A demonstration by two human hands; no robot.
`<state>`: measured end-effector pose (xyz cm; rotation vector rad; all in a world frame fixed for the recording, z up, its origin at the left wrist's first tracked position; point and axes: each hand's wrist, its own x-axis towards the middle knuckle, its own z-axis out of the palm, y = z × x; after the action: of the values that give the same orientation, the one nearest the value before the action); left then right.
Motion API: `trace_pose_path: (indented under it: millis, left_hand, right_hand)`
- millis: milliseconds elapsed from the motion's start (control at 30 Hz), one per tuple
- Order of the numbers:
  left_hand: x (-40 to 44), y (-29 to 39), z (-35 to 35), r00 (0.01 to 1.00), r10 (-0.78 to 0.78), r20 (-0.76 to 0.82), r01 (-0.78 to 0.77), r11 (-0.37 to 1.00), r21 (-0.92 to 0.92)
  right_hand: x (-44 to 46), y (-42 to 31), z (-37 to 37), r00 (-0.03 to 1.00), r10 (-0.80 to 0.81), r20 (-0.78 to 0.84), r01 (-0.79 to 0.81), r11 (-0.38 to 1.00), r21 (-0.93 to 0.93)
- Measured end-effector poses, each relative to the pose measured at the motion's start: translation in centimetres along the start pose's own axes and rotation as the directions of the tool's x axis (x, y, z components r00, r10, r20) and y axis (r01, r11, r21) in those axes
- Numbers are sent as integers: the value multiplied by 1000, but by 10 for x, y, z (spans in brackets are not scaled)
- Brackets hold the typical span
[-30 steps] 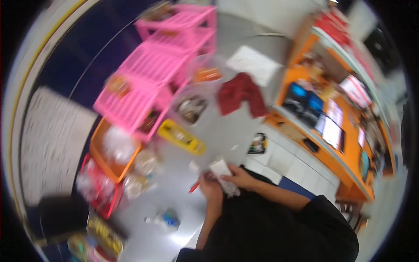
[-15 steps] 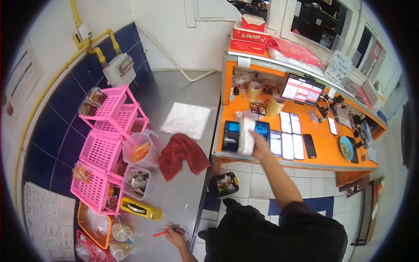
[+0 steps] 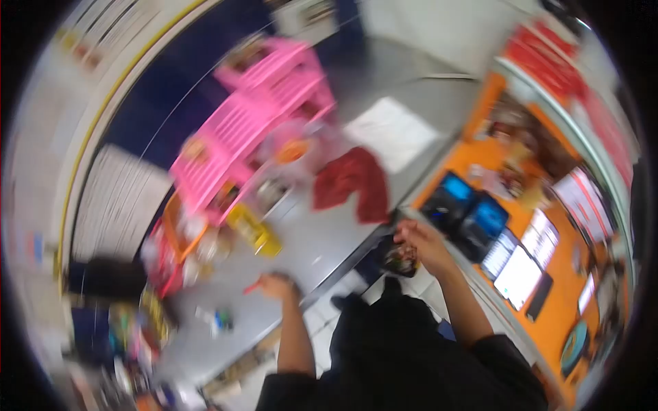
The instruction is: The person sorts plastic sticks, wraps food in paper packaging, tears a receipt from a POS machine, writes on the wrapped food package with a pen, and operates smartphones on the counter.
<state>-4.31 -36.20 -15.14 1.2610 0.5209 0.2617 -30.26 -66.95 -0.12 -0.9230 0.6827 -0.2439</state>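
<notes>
My left hand is closed around a slim red pen, above the grey metal counter. My right hand hangs in the gap between the counter and the orange desk, over a small black bin holding scraps. Motion smears its fingers, and I see no clear object in them. Two black devices with blue tops are on the desk beside that hand. A dark red cloth lies on the counter, near a yellow tape dispenser.
Pink stacked baskets stand along the wall, with clear plastic tubs in front. White plastic sheets lie at the counter's back. Several phones and a monitor occupy the orange desk.
My view has swung left and blurred. The right hand has left the desk and moved over the bin; the white item it held no longer shows there. The left hand still has the pen.
</notes>
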Motion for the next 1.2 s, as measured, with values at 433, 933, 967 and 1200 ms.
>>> trace_pose_path:
  millis: [433,933,967,1200]
  left_hand:
    - [49,106,-55,945,-266,192,311,911,-270]
    - [42,37,-97,880,-95,466,-330,583,742]
    - [40,39,-93,852,-69,520,-417,512,751]
    - [20,50,-77,698,-254,669,-380,661,647]
  right_hand:
    - [50,160,209,770,-109,628,624,329,-709]
    - [83,231,273,728,-274,628,650,-16,-760]
    - [82,232,272,738,-280,614,636,-15,-772]
    - [68,221,250,854,-303,423,489,191,-851]
